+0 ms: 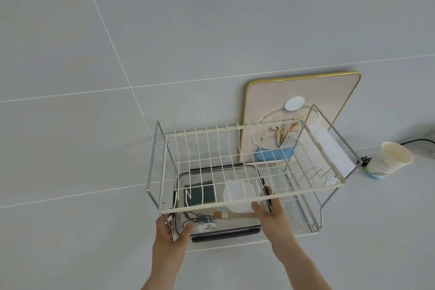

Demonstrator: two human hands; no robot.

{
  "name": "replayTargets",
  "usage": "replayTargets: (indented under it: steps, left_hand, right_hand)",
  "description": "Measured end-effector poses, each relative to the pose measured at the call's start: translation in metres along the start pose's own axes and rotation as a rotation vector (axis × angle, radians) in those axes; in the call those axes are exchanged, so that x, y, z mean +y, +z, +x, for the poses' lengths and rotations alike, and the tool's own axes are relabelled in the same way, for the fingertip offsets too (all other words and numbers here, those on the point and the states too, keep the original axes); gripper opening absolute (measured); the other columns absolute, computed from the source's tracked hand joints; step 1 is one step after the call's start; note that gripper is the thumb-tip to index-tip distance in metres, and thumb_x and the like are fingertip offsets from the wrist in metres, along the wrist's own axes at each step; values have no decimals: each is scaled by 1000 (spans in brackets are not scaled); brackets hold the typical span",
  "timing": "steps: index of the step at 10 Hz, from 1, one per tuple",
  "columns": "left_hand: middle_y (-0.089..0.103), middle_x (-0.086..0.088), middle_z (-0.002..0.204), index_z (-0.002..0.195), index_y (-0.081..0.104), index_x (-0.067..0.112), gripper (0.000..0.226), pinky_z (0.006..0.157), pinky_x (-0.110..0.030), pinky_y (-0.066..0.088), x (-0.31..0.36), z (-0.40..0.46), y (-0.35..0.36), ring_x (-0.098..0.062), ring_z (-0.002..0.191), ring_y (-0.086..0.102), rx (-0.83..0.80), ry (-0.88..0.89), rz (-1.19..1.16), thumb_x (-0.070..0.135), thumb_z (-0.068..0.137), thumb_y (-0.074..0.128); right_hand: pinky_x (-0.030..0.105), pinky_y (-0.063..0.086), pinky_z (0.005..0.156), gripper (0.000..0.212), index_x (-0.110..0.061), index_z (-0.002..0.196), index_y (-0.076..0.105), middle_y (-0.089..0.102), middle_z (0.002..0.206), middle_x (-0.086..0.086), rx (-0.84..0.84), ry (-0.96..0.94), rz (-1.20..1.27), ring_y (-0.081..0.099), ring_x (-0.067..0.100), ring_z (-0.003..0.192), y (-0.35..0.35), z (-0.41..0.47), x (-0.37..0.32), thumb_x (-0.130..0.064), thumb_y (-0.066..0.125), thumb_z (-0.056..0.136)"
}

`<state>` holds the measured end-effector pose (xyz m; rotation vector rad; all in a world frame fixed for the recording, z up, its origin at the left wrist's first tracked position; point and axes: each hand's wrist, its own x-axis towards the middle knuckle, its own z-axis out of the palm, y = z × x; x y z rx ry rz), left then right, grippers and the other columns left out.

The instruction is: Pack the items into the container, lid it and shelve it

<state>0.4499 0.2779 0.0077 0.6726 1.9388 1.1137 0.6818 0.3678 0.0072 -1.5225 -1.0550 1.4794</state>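
Observation:
A clear plastic container (226, 225) with a dark-rimmed transparent lid on it sits on the lower level of a white wire rack (235, 148), under the rack's upper grid. Through the lid I see a dark green sponge (203, 194), a white round item (240, 193), a black cord (197, 218) and a wooden stick. My left hand (171, 231) grips the container's front left corner. My right hand (268, 209) holds its right side, fingers over the lid's edge.
A pink board with a gold rim (303, 101) leans on the tiled wall behind the rack. A paper cup (388, 160) stands to the right by a black cable (416, 141). A blue item (274, 154) lies behind the rack.

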Motion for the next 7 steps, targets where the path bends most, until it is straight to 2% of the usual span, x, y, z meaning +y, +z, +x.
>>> replayTargets:
  steps: [1,3,4,5,6,7]
  left_hand:
    - [66,8,110,114,46,35,52,99,-51,47,1,5,1,-23,107,64,-2,-8,2,32,77,82]
    - [66,5,113,120,45,28,55,100,-48,46,0,11,7,-25,107,62,21,-36,-5,32,78,81]
    - [67,5,114,119,46,29,52,99,-48,47,0,15,7,-23,106,63,17,-38,-7,31,79,80]
    - [66,4,115,120,46,28,54,100,-48,47,3,16,7,-23,107,62,12,-46,-8,32,79,80]
    - [65,2,115,120,42,27,56,99,-45,46,9,14,4,-25,106,61,11,-67,8,39,79,78]
    - [61,0,120,125,38,28,63,101,-43,43,14,4,-29,-25,114,58,4,-30,-14,46,79,76]
  right_hand:
    - [33,31,99,68,-38,152,28,39,139,-18,18,-12,22,38,9,122,4,5,-1,-20,62,96]
    - [35,34,101,62,-39,149,34,44,140,-15,25,-40,17,40,14,125,5,15,2,-25,63,96]
    - [33,34,99,62,-43,148,33,42,138,-17,39,-43,5,40,13,124,7,17,3,-23,62,97]
    - [34,33,101,63,-41,150,30,41,139,-18,45,-36,-21,39,16,131,8,20,3,-23,61,97]
    - [40,32,110,68,-32,153,28,40,151,-8,83,-23,-32,37,22,140,10,17,-1,-26,64,95]
    - [43,36,111,71,-29,152,30,44,152,-1,240,-66,-63,40,22,140,28,-15,-8,-39,66,92]
